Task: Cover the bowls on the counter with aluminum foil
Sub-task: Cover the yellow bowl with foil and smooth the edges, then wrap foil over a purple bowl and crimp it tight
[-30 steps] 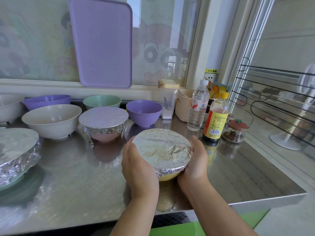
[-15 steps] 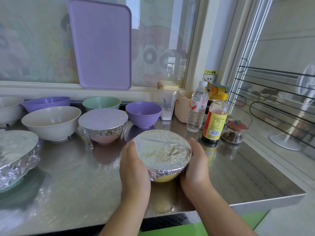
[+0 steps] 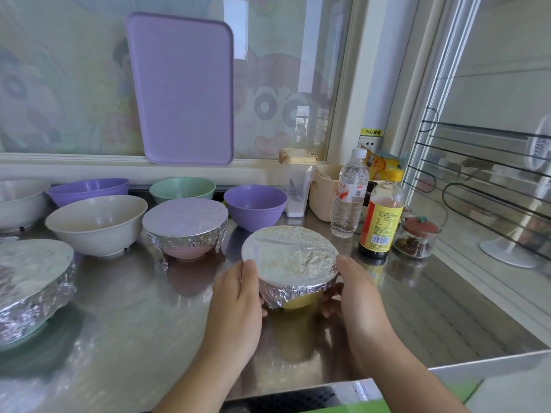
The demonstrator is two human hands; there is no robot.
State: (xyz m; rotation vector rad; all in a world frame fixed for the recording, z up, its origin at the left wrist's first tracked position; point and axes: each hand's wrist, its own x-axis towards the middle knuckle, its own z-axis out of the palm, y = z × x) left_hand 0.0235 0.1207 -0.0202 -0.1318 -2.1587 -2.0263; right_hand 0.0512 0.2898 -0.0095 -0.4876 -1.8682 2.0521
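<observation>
A yellow bowl (image 3: 301,301) topped with crinkled aluminum foil (image 3: 290,254) stands on the steel counter (image 3: 134,317). My left hand (image 3: 238,302) cups its left side and my right hand (image 3: 354,296) cups its right side, fingers curled under the foil edge. Behind it sits a pink bowl (image 3: 185,251) wrapped in foil. At the far left is a larger foil-covered bowl (image 3: 29,281). Uncovered bowls stand behind: a cream one (image 3: 95,225), a green one (image 3: 182,189), two purple ones (image 3: 255,205) (image 3: 88,189) and a white one (image 3: 21,201).
A water bottle (image 3: 348,195), a yellow-labelled sauce bottle (image 3: 380,222), a small spice jar (image 3: 416,238), a beige container (image 3: 323,192) and a clear dispenser (image 3: 296,183) crowd the back right. A purple tray (image 3: 182,87) leans on the window. The counter's front edge (image 3: 447,371) is close.
The yellow foil-covered bowl has shifted slightly away from me and to the left between my hands, and the view has dipped a little.
</observation>
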